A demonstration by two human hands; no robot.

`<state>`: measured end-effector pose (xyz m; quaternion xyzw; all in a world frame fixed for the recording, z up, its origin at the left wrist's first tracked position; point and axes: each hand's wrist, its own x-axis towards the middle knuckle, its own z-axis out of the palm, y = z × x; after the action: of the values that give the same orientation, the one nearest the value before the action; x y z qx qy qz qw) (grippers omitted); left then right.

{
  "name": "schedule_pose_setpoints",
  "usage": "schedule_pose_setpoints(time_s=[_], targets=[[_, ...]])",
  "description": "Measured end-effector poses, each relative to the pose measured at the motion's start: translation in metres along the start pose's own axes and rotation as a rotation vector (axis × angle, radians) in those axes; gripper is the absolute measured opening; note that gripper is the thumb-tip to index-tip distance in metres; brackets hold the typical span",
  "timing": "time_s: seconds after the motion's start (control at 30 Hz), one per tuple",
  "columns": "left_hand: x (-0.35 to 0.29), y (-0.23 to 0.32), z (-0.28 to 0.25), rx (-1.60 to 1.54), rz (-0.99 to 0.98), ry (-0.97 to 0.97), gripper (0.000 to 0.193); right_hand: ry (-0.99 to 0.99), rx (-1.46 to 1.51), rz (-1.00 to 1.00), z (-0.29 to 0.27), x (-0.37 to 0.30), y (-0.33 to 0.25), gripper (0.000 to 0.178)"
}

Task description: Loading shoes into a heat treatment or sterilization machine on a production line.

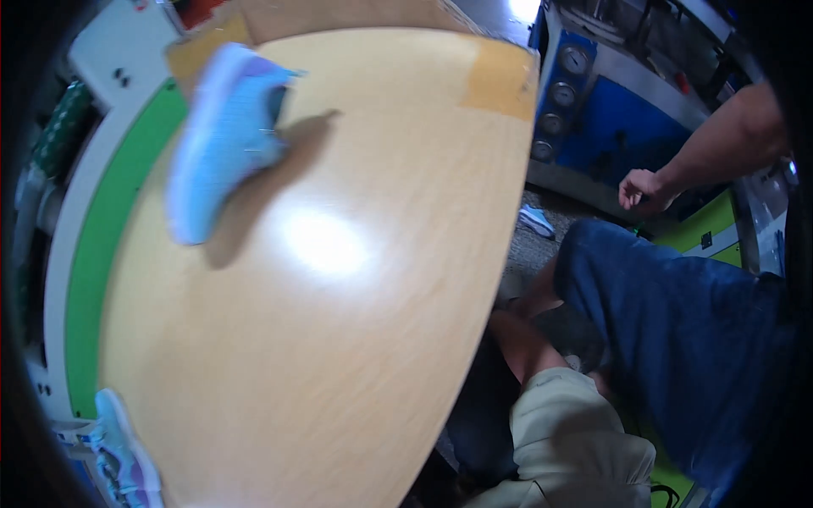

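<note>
A light-blue shoe (224, 140) with a pale sole is at the far left of the wooden table (381, 356). It is blurred and casts a shadow to its right; I cannot tell whether it touches the tabletop. No hand is on it. From the lower edge, an arm in a cream sleeve (563, 423), which looks like my right, reaches up to the table's right edge. Its bare forearm (518, 343) shows, but the hand is hidden beside that edge, near a dark rounded thing (569, 334) that I cannot name. My left hand is out of the picture.
Another blue and purple shoe (127, 453) lies at the lower left. A third shoe (536, 221) is beyond the table's right edge. Close on the right are a co-worker's hand (645, 190) and denim-clad leg (652, 296). Behind stands a blue machine with gauges (563, 93).
</note>
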<state>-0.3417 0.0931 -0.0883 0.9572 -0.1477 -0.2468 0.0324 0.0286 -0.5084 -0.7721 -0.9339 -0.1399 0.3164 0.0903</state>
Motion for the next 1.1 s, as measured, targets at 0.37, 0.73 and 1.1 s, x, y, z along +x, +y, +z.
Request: schedule_pose_setpoints(time_s=[0.37, 0.73, 1.1], targets=[[0.143, 0.08, -0.025, 0.021, 0.196, 0.181, 0.087, 0.021, -0.014, 0.084, -0.11, -0.211, -0.187, 0.039], [0.136, 0.096, -0.042, -0.279, 0.137, 0.021, 0.074, 0.459, 0.311, 0.824, -0.373, -0.467, -0.328, 0.023], [0.135, 0.092, -0.057, -0.332, 0.109, -0.024, 0.078, 0.967, -0.353, 0.189, -0.614, -0.287, -0.331, 0.079]])
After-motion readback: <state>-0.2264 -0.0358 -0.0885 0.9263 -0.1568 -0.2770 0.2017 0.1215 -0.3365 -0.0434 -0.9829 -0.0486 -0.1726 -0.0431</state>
